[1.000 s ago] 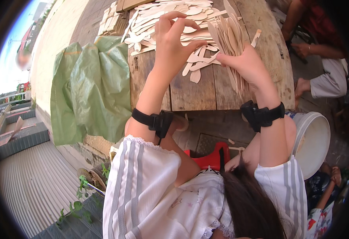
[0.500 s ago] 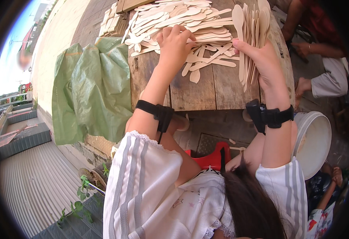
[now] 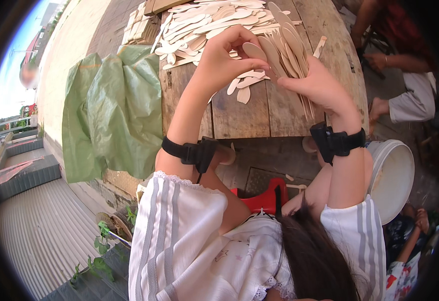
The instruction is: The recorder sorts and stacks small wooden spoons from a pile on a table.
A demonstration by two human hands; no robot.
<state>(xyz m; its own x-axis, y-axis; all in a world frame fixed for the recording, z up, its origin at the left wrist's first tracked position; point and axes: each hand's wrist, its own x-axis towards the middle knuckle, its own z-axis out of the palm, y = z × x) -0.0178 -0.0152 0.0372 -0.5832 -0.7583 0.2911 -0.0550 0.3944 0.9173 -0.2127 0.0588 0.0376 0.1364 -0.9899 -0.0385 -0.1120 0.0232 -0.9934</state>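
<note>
A fanned bundle of flat wooden spoons (image 3: 290,47) stands in my right hand (image 3: 327,90), whose thumb and fingers wrap round the handles. Beside it, my left hand (image 3: 227,57) is closed with thumb and fingers in a pinch at a wooden spoon (image 3: 254,50) on the bundle's left side. That spoon's handle runs down toward my right thumb. Behind my left hand, a loose heap of wooden spoons (image 3: 194,25) covers the far part of the worn wooden table (image 3: 242,118). A few spoons (image 3: 243,94) lie at the heap's near edge, partly covered by my left hand.
Stacked bundles of wooden pieces (image 3: 142,27) stand at the far left. A green plastic sheet (image 3: 112,115) hangs by the table's left side. To the right are a white bucket (image 3: 392,175) and a seated person's leg (image 3: 412,100). A red stool (image 3: 264,198) is beneath me.
My left hand has left the heap and come right to the bundle, pinching a spoon there. The bundle in my right hand has shifted left and fanned out, tilting leftward at its top.
</note>
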